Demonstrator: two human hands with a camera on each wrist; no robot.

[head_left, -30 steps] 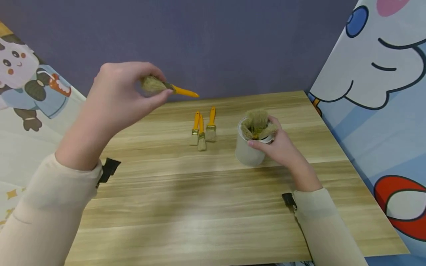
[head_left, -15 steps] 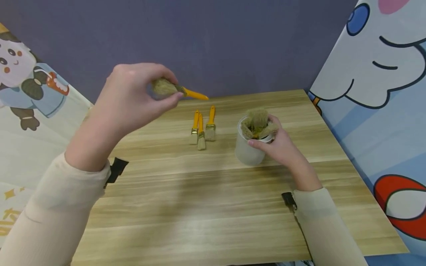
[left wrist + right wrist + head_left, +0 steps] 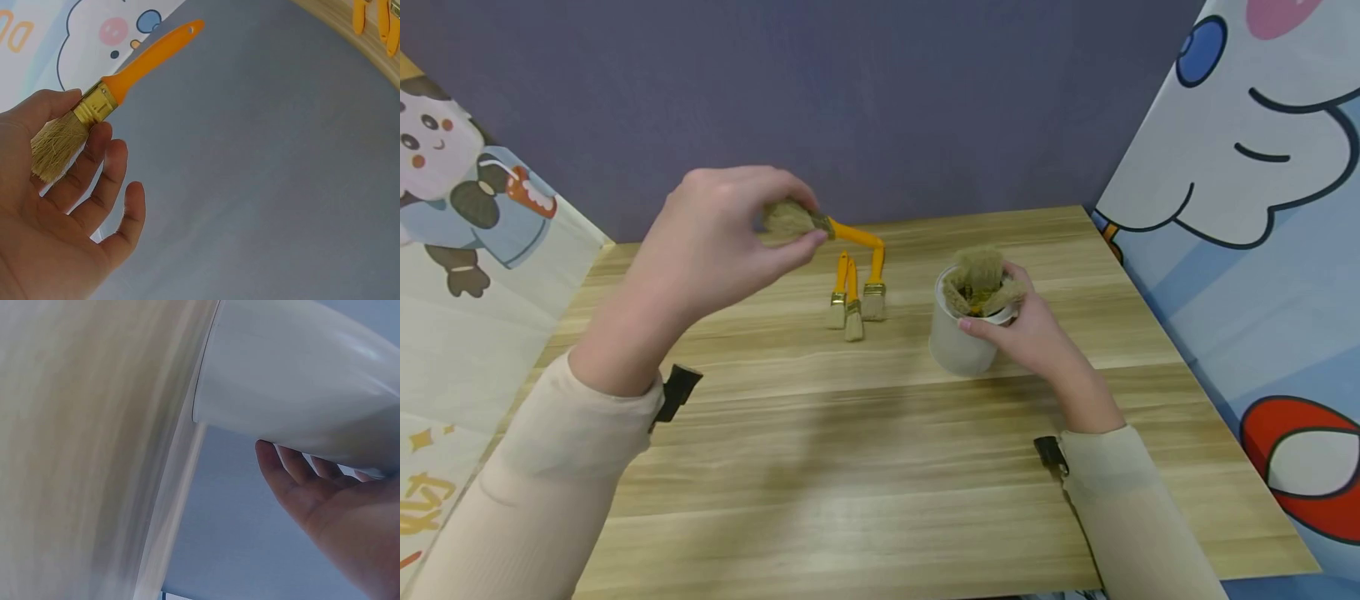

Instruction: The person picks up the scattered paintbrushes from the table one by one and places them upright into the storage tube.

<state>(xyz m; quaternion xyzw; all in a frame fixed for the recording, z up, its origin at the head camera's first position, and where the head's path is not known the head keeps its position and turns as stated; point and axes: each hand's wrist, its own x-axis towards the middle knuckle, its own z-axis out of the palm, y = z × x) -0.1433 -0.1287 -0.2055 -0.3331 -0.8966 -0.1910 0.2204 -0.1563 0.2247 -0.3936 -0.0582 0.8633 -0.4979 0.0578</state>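
Note:
My left hand, raised above the table, pinches a paintbrush between thumb and fingers at its brass-coloured ferrule. The orange handle points away to the right and the bristles lie inside the palm side. In the head view its handle tip overlaps the handle of a paintbrush on the table. My right hand grips a white can near its rim, thumb on the near side. The can stands upright on the table. Several paintbrushes stand in it, bristles up; their handles are mostly hidden inside.
Three paintbrushes lie left of the can, bristles toward me: a wide one, a middle one and a left one. The wooden table meets a grey-purple wall. Cartoon-printed panels flank it.
My left hand has moved right and slightly down with the paintbrush, its handle tip coming over the loose brushes. The right hand and the can stay in place.

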